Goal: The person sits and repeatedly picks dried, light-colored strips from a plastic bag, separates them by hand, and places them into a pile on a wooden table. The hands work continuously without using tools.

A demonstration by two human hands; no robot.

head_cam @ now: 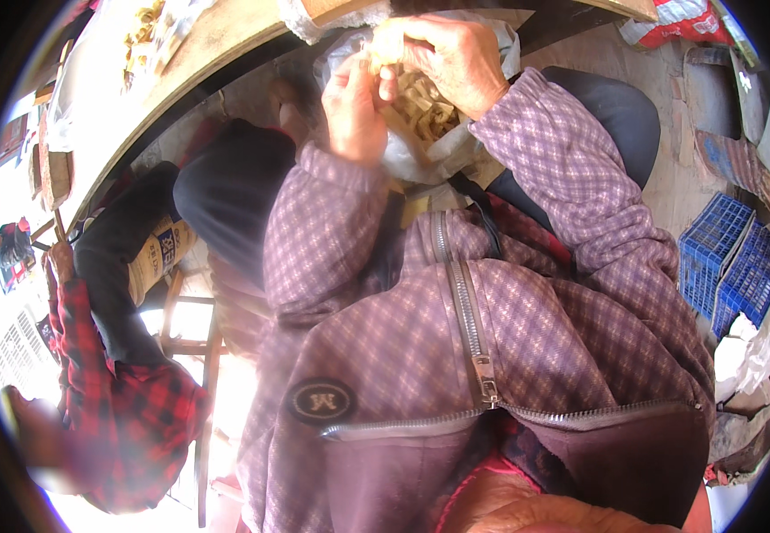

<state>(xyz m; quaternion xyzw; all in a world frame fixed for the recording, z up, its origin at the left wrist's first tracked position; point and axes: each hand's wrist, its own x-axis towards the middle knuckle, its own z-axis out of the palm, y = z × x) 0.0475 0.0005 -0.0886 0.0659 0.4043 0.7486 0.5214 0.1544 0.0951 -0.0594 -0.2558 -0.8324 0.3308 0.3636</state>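
Both hands meet above an open plastic bag (401, 156) between the knees, which holds many pale yellow-brown curled strips (428, 110) of a material I cannot settle. My left hand (357, 110) is raised on the left, thumb and fingertips pinching the edge of a small pale yellow piece (385, 50). From the right, my right hand (458, 60) curls over the same piece, its fingers covering much of it. Glare and blur hide the exact shape of the piece.
A wooden table edge (211, 50) curves past the upper left, with more curled strips (141, 40) on it. A person in a red-and-black checked shirt (138, 426) sits at the left. Blue plastic crates (718, 246) and crumpled plastic sheeting (758, 353) lie at the right.
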